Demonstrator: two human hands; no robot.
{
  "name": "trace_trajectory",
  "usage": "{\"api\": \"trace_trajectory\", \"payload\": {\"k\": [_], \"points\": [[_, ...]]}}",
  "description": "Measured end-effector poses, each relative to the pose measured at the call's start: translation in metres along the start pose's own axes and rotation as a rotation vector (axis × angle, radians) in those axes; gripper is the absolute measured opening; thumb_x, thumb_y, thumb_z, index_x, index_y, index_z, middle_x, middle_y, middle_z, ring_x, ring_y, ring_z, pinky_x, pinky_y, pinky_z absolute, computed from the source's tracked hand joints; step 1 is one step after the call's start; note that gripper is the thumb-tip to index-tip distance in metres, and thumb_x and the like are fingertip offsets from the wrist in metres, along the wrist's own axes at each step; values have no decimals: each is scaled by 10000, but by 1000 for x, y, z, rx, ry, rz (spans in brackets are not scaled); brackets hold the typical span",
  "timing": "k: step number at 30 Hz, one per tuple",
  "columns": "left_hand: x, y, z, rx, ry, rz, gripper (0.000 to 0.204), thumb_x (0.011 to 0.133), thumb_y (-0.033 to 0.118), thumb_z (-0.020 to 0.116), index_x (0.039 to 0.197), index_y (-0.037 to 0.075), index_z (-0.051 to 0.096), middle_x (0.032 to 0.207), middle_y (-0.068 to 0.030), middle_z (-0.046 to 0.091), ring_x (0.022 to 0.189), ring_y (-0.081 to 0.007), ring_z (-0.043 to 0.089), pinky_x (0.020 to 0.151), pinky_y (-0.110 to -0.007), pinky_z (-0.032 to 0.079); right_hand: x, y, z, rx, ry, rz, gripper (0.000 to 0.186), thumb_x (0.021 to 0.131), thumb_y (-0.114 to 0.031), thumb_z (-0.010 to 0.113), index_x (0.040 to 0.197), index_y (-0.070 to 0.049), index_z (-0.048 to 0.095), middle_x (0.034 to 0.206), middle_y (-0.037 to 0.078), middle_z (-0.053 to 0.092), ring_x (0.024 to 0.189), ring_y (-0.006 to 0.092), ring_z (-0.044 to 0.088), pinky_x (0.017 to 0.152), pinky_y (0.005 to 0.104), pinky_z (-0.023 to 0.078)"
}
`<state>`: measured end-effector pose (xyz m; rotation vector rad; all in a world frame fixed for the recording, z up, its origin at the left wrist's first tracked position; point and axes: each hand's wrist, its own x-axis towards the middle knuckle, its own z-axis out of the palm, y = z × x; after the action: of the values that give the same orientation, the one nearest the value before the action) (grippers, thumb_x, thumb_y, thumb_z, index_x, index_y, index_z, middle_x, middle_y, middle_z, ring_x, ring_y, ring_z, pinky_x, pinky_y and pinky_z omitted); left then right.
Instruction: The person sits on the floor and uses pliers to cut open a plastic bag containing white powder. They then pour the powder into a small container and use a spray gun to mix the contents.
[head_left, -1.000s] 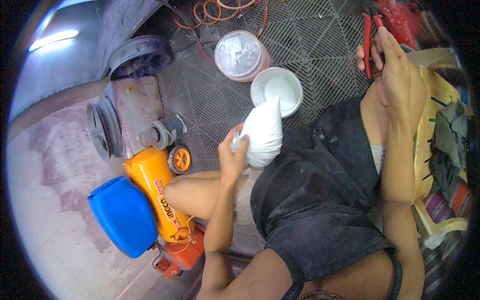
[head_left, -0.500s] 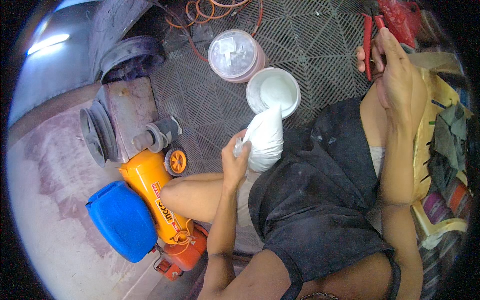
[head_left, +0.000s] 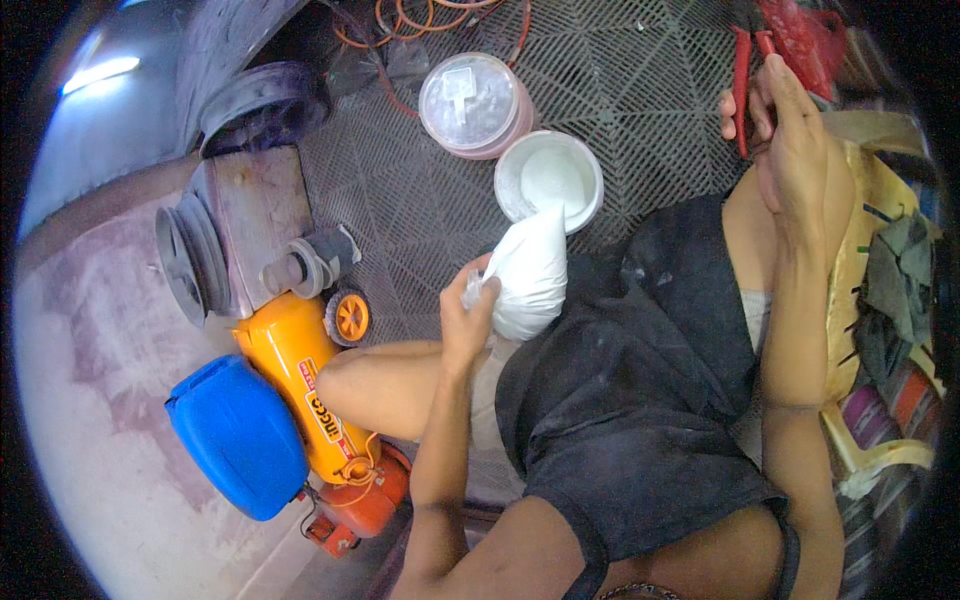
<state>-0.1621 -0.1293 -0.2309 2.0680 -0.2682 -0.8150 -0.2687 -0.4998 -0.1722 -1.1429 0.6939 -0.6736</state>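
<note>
My left hand (head_left: 468,318) is closed on the gathered side of a full, clear plastic bag of white material (head_left: 530,285). The bag slants over my lap, its narrow end at the near rim of a white bucket (head_left: 507,201). Inside that bucket lies more white material (head_left: 552,178). My right hand (head_left: 793,150), raised above my right thigh, is closed on red-handled pliers (head_left: 741,100); their jaws are hard to make out. Touching the white bucket on its far left is a lidded pinkish tub (head_left: 478,105).
Dark ribbed matting (head_left: 640,130) covers the floor. To my left stand a yellow-orange tank (head_left: 290,350) with a wheel, a blue jerrycan (head_left: 235,435) and a grey machine with a pulley (head_left: 255,215). An orange hose (head_left: 400,25) coils far off. A yellow chair (head_left: 855,230) sits at right.
The view has shifted slightly. Both hands keep their holds, and the bag stays at the bucket's rim with little visible movement.
</note>
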Motion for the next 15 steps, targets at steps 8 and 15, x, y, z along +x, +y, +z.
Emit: {"api": "trace_trajectory", "payload": {"k": [8, 15], "points": [[-3, 5, -2, -53, -2, -53, 315, 870, 43, 571, 1160, -61, 638, 980, -104, 696, 893, -135, 612, 829, -276, 482, 2, 2, -2, 8, -17, -1, 319, 1037, -309, 463, 828, -74, 512, 606, -11, 368, 708, 168, 602, 583, 280, 499], [-5, 3, -4, -166, 1, -87, 321, 862, 29, 581, 1168, -55, 630, 1008, -106, 688, 907, -140, 617, 835, -279, 487, 0, -1, 3, -22, 10, -4, 314, 1036, -319, 465, 834, -82, 507, 609, -14, 381, 697, 152, 597, 589, 272, 497]]}}
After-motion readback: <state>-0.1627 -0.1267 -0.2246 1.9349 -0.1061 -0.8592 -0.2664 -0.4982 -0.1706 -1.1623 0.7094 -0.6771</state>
